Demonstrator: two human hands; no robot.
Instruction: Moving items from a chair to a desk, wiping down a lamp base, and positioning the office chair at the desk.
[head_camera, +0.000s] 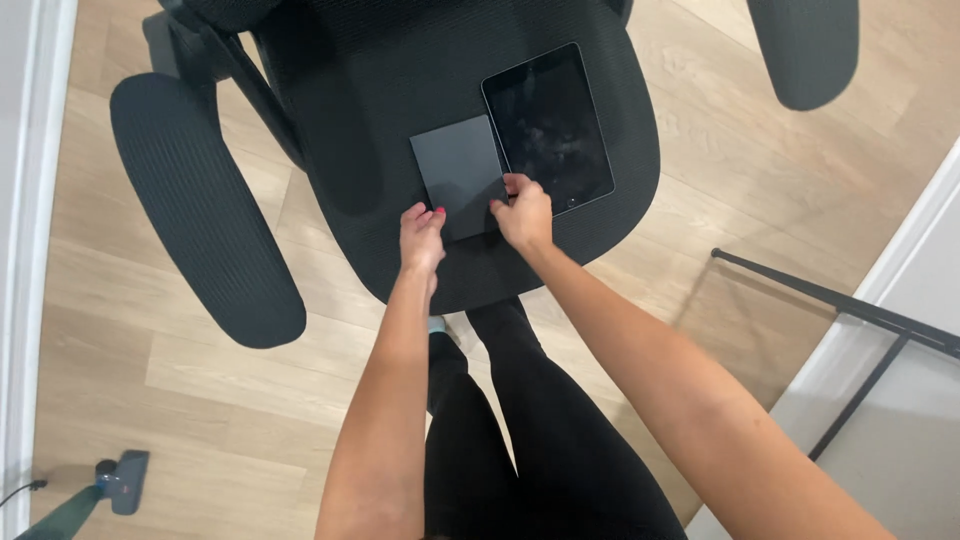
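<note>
Pale wood-plank flooring fills the background, with white trim along the 9 o'clock edge and a thin black metal frame at 4 o'clock. Largest in view is the black mesh office chair, its seat spreading from the centre toward 12 o'clock, one padded armrest at 9 o'clock and another at 1 o'clock. On the seat lies a black rectangular tablet with a smudged glass screen, tilted slightly. Just beside it, toward 9 o'clock and touching its edge, lies a flat dark grey rectangular cover. The left hand pinches the cover's near corner, fingers closed on it. The right hand grips the cover's near right corner, beside the tablet. At 7 o'clock, a grey vacuum head rests on the floor.
</note>
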